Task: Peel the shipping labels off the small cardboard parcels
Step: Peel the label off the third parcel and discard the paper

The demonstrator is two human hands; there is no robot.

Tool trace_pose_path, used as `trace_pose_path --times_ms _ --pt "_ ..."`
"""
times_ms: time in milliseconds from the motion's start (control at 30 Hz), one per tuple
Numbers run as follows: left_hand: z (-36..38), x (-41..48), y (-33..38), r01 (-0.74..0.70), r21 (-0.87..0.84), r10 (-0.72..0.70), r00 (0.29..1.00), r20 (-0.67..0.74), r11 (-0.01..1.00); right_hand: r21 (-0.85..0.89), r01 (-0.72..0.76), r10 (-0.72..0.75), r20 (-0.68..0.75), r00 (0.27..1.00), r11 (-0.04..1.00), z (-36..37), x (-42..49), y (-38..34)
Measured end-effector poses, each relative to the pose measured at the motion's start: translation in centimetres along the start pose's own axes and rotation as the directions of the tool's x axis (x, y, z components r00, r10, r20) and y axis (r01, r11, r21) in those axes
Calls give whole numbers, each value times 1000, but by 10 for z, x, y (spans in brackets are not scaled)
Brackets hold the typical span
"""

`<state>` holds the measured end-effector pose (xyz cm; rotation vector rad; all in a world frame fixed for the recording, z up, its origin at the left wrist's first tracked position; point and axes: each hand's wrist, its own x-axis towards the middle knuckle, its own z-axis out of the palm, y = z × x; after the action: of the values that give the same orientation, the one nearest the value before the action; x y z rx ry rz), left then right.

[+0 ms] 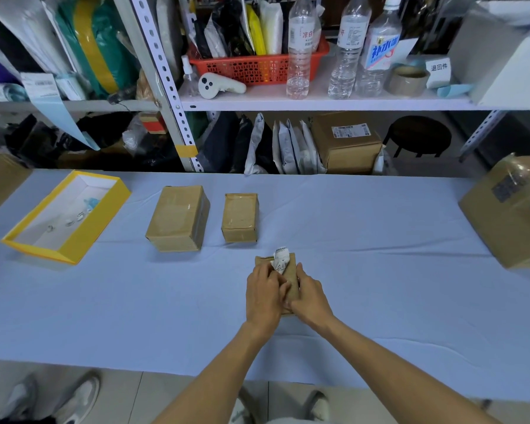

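Note:
A small brown cardboard parcel (292,272) lies on the pale blue table in front of me, partly covered by both hands. A white shipping label (280,259) curls up crumpled from its far end, lifted off the cardboard. My left hand (265,296) rests on the parcel's left side with its fingers at the base of the peeled label. Against the parcel's right side and near end, my right hand (311,296) holds it down. Two more cardboard parcels stand farther back, a larger one (178,218) and a smaller one (240,217), both with bare tops.
A yellow-edged open box (66,217) with small scraps inside sits at the left. A big taped carton (514,212) stands at the right edge. Shelving with bottles, a red basket and mailer bags runs behind the table (380,270). Shoes show on the floor below.

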<state>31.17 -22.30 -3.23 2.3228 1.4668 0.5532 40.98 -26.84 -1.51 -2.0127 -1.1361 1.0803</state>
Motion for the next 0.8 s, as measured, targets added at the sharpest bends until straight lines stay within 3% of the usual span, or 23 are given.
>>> trace_pose_path --times_ms 267,433,567,800 --pt "-1 8 6 26 130 -39 994 99 991 -7 27 -28 -5 1000 1000 -3 -1 -3" --pt "1 14 -9 136 -135 -113 980 163 981 -5 -3 4 17 1000 1000 -2 2 0" --pt "0 17 -18 189 -245 -153 975 159 951 -6 -28 29 35 999 1000 0 4 1" --pt "-17 26 -24 311 -466 -278 950 141 828 -30 -44 45 9 999 999 -1 8 2"
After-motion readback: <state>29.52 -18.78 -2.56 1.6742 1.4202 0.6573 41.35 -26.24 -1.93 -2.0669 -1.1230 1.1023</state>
